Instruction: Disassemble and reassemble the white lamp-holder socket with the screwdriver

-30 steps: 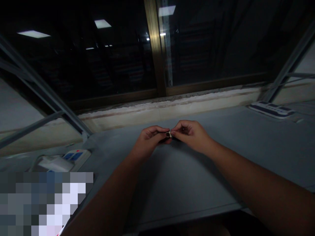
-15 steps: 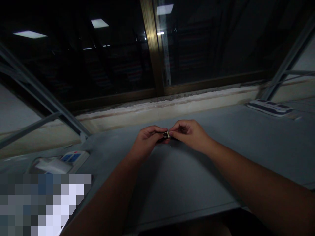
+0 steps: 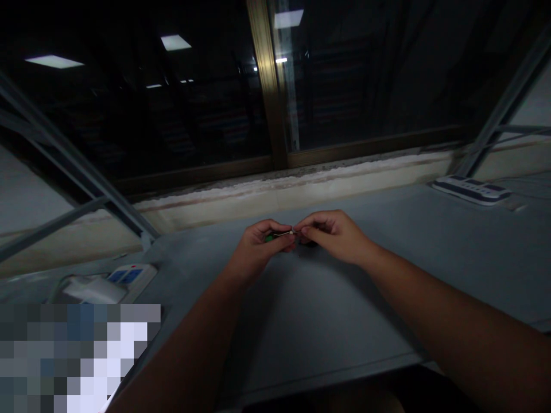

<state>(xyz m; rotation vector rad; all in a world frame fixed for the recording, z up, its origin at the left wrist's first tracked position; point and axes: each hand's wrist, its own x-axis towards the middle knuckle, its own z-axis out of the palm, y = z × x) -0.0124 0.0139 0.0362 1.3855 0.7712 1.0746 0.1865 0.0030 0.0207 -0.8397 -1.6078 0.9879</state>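
Observation:
Above the middle of a grey table (image 3: 327, 321), my left hand (image 3: 262, 246) and my right hand (image 3: 331, 234) meet at the fingertips. Both pinch a thin pale strand (image 3: 284, 233), perhaps a wire. A small green piece (image 3: 269, 237) shows at the fingers of my left hand. A dark item (image 3: 310, 244) lies partly hidden under my right fingers. The scene is too dim and small to identify these pieces.
A white-and-blue power strip (image 3: 471, 190) lies at the far right of the table. Another socket strip (image 3: 131, 275) and a white adapter (image 3: 94, 290) sit at the left. Behind are a window frame (image 3: 269, 80) and grey metal struts (image 3: 73, 155).
The small dark-and-white piece between my fingertips has given way to a thin pale strand, and a green piece now shows. My fingertips have drawn slightly apart.

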